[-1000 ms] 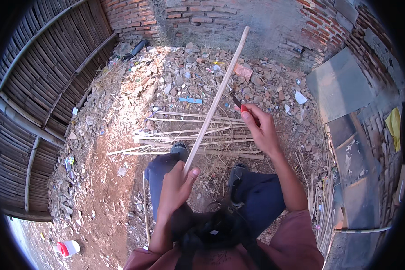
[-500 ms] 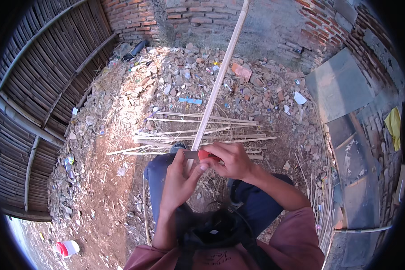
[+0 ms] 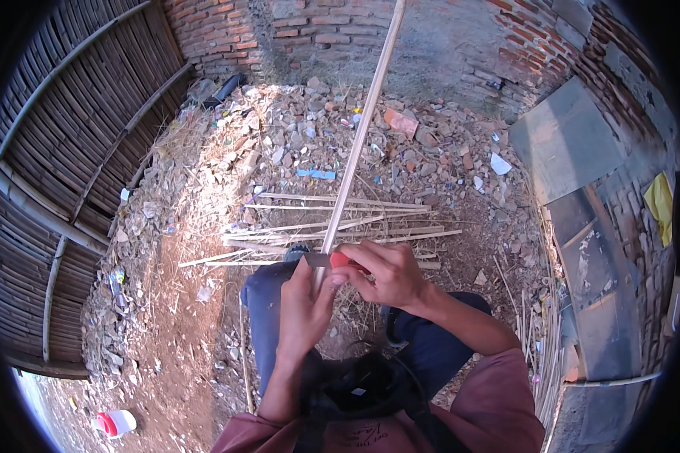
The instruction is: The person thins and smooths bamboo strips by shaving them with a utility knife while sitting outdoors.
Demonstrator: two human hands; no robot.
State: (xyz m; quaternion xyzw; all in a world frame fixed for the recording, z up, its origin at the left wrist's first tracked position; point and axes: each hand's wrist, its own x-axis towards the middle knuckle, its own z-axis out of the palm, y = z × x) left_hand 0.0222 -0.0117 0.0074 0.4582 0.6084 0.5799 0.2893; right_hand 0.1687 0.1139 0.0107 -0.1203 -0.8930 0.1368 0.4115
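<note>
The long bamboo strip (image 3: 359, 136) runs from the middle of the frame up to the top edge, leaning slightly rightward as it rises, so its long axis points up and away from the person toward the brick wall (image 3: 310, 30). Its lower end sits between the two hands at frame centre. The left hand (image 3: 304, 309) comes up from below and its fingers are closed around the strip's lower end, just under the blade. The right hand (image 3: 385, 275) comes in from the right, fingers curled shut on a red-handled knife (image 3: 329, 260), whose grey blade lies crosswise against the strip, touching it at about a right angle. Both hands are at the strip; the whole free length lies above and beyond the blade. Below the hands are the person's knees in dark blue trousers (image 3: 261, 302). Just beyond the hands, a loose bundle of thin bamboo slivers (image 3: 340, 223) lies roughly horizontal across the rubble-strewn ground (image 3: 295, 143). A woven bamboo fence (image 3: 60, 151) fills the left of the frame.
</note>
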